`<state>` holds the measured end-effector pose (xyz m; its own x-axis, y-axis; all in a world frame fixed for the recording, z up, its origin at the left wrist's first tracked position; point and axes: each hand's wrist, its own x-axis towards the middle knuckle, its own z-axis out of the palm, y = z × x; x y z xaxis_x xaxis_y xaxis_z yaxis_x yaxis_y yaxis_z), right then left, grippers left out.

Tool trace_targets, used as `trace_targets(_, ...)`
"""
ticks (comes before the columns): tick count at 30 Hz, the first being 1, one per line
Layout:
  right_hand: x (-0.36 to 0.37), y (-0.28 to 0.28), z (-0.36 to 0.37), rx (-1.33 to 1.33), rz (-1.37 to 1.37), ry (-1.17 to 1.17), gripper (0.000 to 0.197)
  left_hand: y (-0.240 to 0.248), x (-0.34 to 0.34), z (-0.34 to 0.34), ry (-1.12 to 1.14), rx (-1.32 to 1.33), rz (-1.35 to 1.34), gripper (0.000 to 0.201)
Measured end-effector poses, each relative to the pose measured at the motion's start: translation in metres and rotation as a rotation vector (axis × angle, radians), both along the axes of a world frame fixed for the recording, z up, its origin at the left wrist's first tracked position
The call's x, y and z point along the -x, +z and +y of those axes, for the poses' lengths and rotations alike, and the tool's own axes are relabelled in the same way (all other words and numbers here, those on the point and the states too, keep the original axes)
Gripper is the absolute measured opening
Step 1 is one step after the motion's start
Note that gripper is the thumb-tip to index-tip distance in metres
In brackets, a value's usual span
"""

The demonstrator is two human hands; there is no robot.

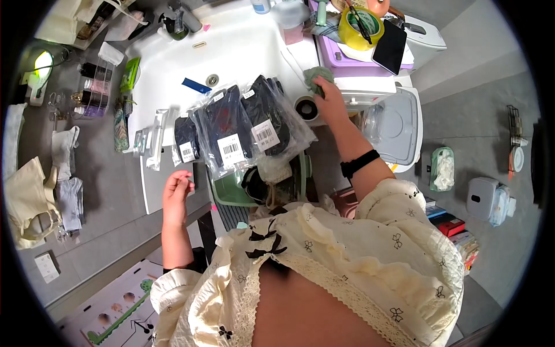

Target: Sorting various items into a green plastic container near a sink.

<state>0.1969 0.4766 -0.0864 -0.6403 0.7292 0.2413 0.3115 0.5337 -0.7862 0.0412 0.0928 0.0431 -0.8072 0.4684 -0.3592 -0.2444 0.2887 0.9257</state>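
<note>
Cloth (319, 76), greyish green and scrunched up, is what the right hand (327, 98) has hold of, fingers closed over it at the counter edge just right of the sink (156, 69). That arm's stretched well out, with a black band (359, 164) round the wrist. Left hand (178, 188) is way lower, near the front edge of the sink unit, fingers curled in and pretty narrow; honestly can't tell from where I'm standing whether they're fully closed or pinching something tiny. Between the two hands there's a pile of clear bags (222, 121) with dark folded stuff inside, lying across the front of the sink, and white labels (230, 150) with barcodes facing up. A blue strip (196, 85) sits in the basin just behind them, near the drain (213, 80). Close by the right hand is a small dark round thing (298, 107), right beside the bags. Past the cloth it gets cluttered: purple box (347, 69), fat yellow tape roll (348, 29) above it, and a black slab (389, 47) that looks like a phone. Green tub (227, 192) is down below the bags, partly hidden by them, and a grey lid (403, 127) is over to the right of the counter.
</note>
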Motion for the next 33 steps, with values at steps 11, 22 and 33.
trace_targets(11, -0.018, -0.001, -0.003, 0.012, 0.036, 0.041, 0.050, -0.093, -0.006, -0.011, -0.485, 0.376, -0.454, 0.035)
trace_targets(22, -0.089, -0.051, -0.043, 0.194, 0.089, -0.402, 0.045, -0.252, 0.005, -0.006, -0.428, 0.506, -0.391, 0.054)
trace_targets(33, -0.085, -0.098, -0.239, 0.413, -0.372, -0.090, 0.027, -0.298, -0.007, -0.018, -0.603, 0.707, -0.517, 0.097)
